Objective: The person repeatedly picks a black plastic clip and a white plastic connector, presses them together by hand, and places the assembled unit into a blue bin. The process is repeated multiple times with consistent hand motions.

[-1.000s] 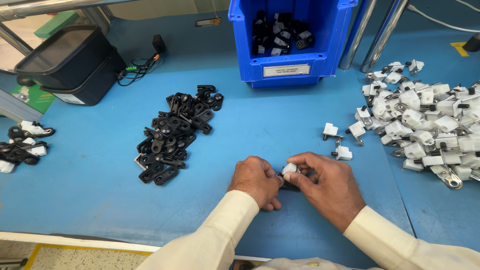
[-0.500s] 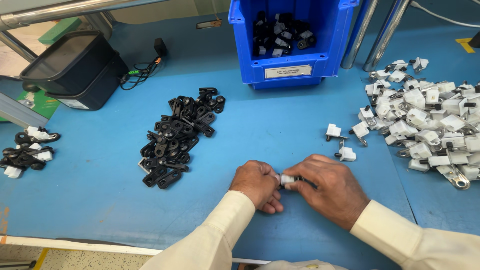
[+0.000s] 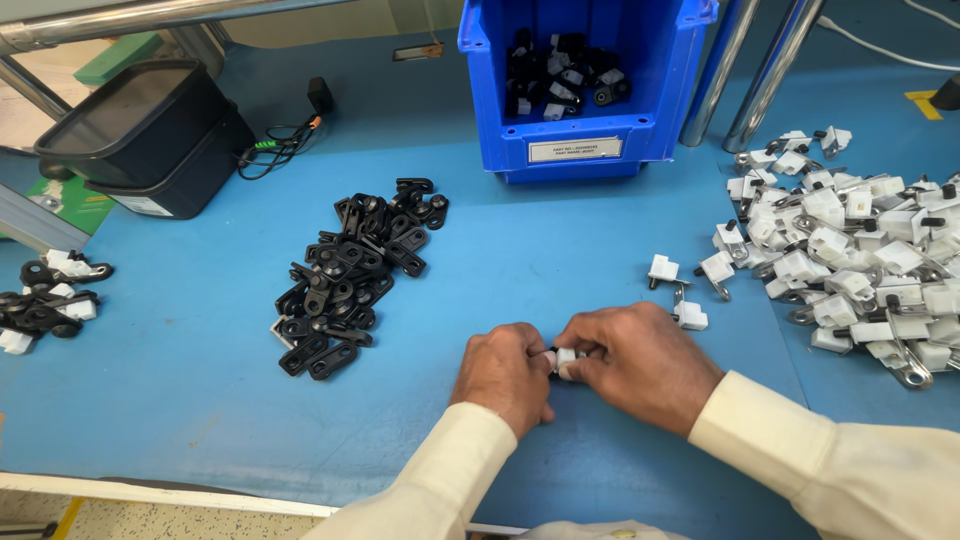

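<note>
Both hands meet near the front edge of the blue counter point(image 3: 560, 250). The left hand point(image 3: 505, 375) and the right hand point(image 3: 640, 365) press together on a small white plastic clip point(image 3: 566, 360), which sits pinched between them, just above the counter surface. The fingers of both hands are curled tight around it; only a bit of white and a dark edge show between the knuckles, so how the piece is oriented I cannot tell. Cream sleeves point(image 3: 800, 460) cover both forearms.

To the left of the hands lies a heap of black plastic brackets point(image 3: 355, 270), well apart from them. To the right, three loose white clips point(image 3: 690, 285) lie near the right hand, and beyond them a large pile of white clips with metal pins point(image 3: 860, 250) spreads to the counter's right edge. At the back stands a blue storage bin point(image 3: 590, 90) with a white label on its front, holding joined black and white parts. At far left a few assembled black-and-white pieces point(image 3: 45, 300) lie at the edge, and a dark plastic tub point(image 3: 150, 135) stands behind them, with a cable point(image 3: 285, 140) beside it.
</note>
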